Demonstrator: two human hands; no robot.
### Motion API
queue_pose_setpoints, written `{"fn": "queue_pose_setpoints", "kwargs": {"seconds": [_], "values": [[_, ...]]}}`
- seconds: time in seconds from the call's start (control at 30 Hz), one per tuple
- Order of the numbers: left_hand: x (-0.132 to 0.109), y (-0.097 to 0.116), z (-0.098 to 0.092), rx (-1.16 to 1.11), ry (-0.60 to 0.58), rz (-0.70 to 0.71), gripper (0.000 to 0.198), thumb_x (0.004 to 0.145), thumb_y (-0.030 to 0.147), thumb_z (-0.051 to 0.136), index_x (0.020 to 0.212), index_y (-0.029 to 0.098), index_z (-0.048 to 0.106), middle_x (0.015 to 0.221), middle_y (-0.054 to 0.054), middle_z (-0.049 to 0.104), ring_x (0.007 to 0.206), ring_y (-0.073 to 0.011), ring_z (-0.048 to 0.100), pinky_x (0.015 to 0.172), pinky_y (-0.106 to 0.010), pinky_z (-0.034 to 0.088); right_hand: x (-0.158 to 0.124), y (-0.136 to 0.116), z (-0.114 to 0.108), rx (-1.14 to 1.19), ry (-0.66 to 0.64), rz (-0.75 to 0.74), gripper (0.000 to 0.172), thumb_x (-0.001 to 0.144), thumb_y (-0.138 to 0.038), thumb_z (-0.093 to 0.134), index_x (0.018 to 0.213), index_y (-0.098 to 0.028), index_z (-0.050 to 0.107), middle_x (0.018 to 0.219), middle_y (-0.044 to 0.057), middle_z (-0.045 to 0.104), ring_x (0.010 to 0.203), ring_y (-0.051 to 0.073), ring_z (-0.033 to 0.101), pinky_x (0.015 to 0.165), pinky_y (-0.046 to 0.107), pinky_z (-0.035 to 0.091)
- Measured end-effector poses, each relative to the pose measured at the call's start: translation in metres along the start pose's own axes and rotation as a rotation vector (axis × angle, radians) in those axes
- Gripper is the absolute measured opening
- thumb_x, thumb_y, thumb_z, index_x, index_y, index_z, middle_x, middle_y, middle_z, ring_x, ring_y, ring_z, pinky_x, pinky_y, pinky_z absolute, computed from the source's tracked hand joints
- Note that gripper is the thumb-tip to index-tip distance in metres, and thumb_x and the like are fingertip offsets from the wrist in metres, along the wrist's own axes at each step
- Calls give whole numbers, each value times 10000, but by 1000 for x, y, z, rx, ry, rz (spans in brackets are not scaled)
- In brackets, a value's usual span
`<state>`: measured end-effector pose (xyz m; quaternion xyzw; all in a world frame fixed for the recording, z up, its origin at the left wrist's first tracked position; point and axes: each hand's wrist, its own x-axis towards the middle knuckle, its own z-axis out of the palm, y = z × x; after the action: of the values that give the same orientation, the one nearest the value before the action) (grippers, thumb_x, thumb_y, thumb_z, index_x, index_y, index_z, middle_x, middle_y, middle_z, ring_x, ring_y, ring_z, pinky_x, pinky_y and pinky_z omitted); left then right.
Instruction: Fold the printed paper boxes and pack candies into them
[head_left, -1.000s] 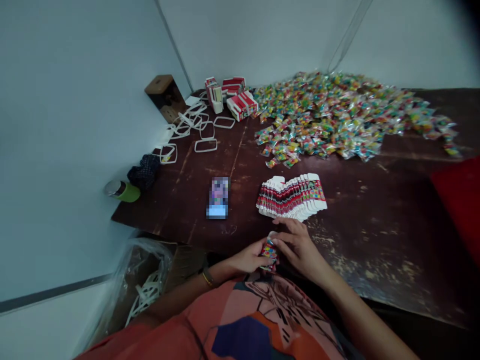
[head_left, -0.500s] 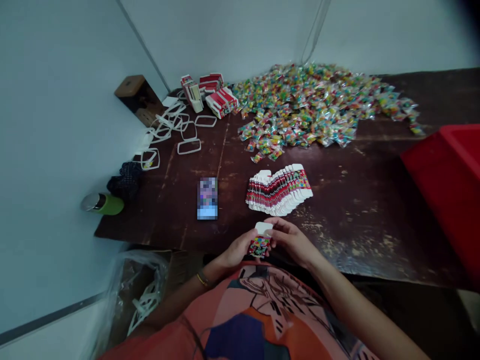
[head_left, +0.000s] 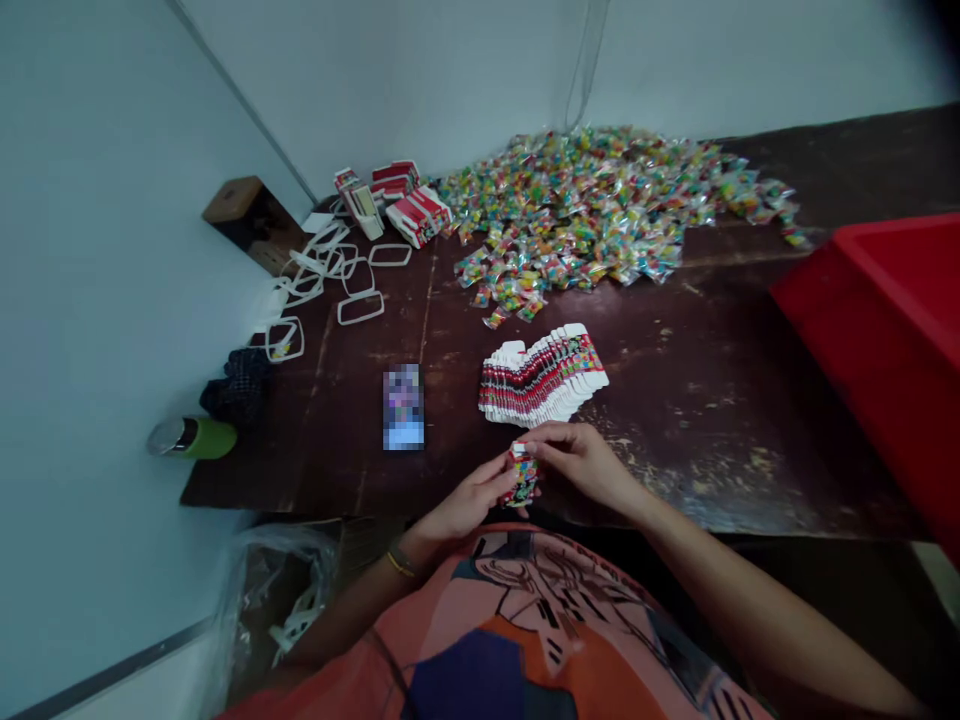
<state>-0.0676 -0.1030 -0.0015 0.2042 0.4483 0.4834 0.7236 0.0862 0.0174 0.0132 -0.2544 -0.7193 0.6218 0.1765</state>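
Note:
A small printed cardboard box (head_left: 523, 484), red with bright candy pictures, is held upright close to my body at the table's front edge. My left hand (head_left: 466, 502) grips it from the left side, with the thumb on its printed front. On the other side, my right hand (head_left: 589, 462) has its thumb and forefinger closed at the white top flap; its other fingers are partly hidden. Just beyond my hands lies a fanned row of flat, unfilled-looking boxes (head_left: 536, 380) of the same print.
Small clear candy packets (head_left: 592, 215) are heaped at the back. Bundled cartons (head_left: 420, 215) and white bands (head_left: 360, 307) lie back left. A phone (head_left: 403, 407), a green bottle (head_left: 210, 438) and a wooden box (head_left: 255, 225) are leftward. A red bin (head_left: 847, 300) stands right.
The box's white top flap stood up broad before; now only a narrow strip of it shows, folded down under my right fingers. My view has shifted slightly.

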Motion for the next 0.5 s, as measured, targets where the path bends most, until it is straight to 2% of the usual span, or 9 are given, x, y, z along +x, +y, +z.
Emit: {"fn": "queue_pose_setpoints", "kwargs": {"seconds": [0.13, 0.2, 0.3, 0.37, 0.43, 0.5], "values": [[3, -14, -2, -43, 18, -79, 489, 869, 411, 552, 1298, 190, 479, 1051, -90, 618, 847, -203, 624, 649, -296, 482, -11, 16, 7, -173, 65, -163, 258, 897, -314, 557, 1110, -259, 690, 1052, 71, 668, 979, 190, 598, 877, 347, 493], [8, -18, 4, -61, -27, -126, 498, 867, 432, 551, 1298, 195, 478, 1050, -87, 623, 850, -202, 627, 674, -307, 489, -24, 18, 1, -202, 98, -157, 263, 897, -307, 556, 1124, -266, 683, 1042, 72, 675, 975, 194, 597, 855, 348, 506], [17, -12, 17, -10, -183, -179, 494, 870, 475, 526, 1270, 185, 519, 1135, -108, 609, 1002, -228, 592, 815, -354, 480, -59, 6, -36, -217, 74, -36, 239, 897, -314, 554, 1070, -256, 707, 1019, 66, 693, 957, 196, 616, 846, 337, 510], [22, -2, 22, 115, -261, -158, 471, 877, 473, 513, 1258, 197, 541, 1267, -124, 543, 1153, -255, 508, 892, -375, 451, -89, -8, -73, -256, -42, 98, 232, 899, -326, 545, 1032, -250, 719, 1027, 59, 700, 951, 199, 633, 852, 323, 508], [25, 9, 22, 218, -245, -114, 442, 876, 448, 526, 1249, 212, 550, 1332, -128, 490, 1201, -263, 465, 913, -380, 438, -111, -16, -106, -311, -204, 243, 230, 888, -352, 554, 997, -249, 729, 1006, 55, 713, 917, 208, 655, 823, 310, 521], [29, 16, 20, 225, -181, -88, 429, 877, 439, 525, 1229, 197, 556, 1280, -140, 517, 1136, -254, 513, 899, -382, 440, -110, -12, -125, -385, -249, 305, 245, 875, -383, 563, 1005, -252, 725, 999, 56, 719, 899, 222, 665, 810, 319, 528]]}}
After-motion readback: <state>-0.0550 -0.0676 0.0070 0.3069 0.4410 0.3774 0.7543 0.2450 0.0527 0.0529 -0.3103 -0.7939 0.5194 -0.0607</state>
